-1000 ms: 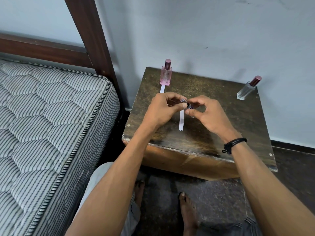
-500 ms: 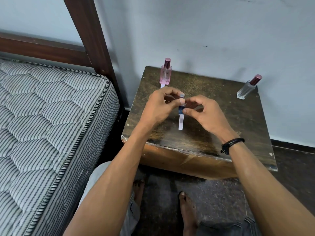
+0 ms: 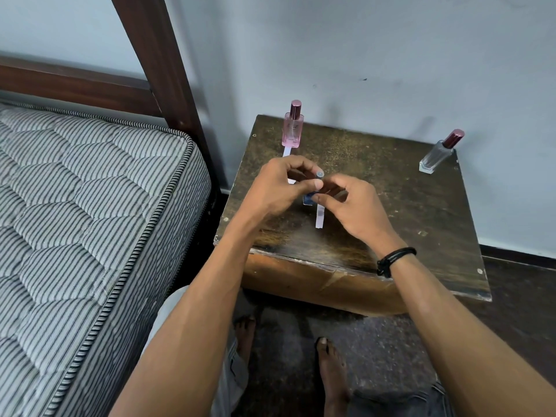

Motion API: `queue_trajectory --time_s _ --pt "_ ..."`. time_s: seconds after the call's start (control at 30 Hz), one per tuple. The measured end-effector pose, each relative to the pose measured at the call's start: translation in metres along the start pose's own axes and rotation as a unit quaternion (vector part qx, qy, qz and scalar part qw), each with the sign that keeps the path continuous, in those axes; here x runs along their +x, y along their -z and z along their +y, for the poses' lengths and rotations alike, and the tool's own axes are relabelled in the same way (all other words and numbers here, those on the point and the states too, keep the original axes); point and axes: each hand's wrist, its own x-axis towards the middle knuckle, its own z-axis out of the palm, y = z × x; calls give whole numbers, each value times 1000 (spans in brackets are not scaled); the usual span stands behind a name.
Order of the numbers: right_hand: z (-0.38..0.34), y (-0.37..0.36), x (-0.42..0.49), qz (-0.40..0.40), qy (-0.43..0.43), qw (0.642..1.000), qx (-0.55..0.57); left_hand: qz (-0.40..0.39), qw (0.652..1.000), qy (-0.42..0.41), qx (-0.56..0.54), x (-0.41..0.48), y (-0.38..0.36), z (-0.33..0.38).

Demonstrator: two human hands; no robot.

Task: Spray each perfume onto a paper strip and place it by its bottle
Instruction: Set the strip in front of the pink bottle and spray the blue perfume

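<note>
Seemingly a third done: the pink bottle [image 3: 291, 127] at the table's [image 3: 376, 188] eleven o'clock has its strip [image 3: 287, 152], while at centre, hands together, the left hand [image 3: 276, 188] grips the blue bottle [image 3: 307, 200], the right hand [image 3: 352, 212] pinches a second strip [image 3: 319, 218], and the clear bottle [image 3: 436, 156] at two o'clock waits.

Over the table [image 3: 406, 212], gripping a blue bottle [image 3: 308, 200] in the left hand [image 3: 278, 188], forefinger on its top; pinching a strip [image 3: 320, 218] in the right hand [image 3: 353, 210], just beside it. Far left, upright: pink bottle [image 3: 291, 129], second strip [image 3: 286, 152] in front. Far right: clear bottle [image 3: 436, 156].
</note>
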Motion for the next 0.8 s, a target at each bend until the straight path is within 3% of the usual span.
queue_trajectory --time_s 0.57,0.8 --pt "3 6 0 -38 -6 999 -12 -50 998 33 35 -2 9 2" --pt "25 20 7 31 -78 996 -14 -70 997 31 23 -3 14 3"
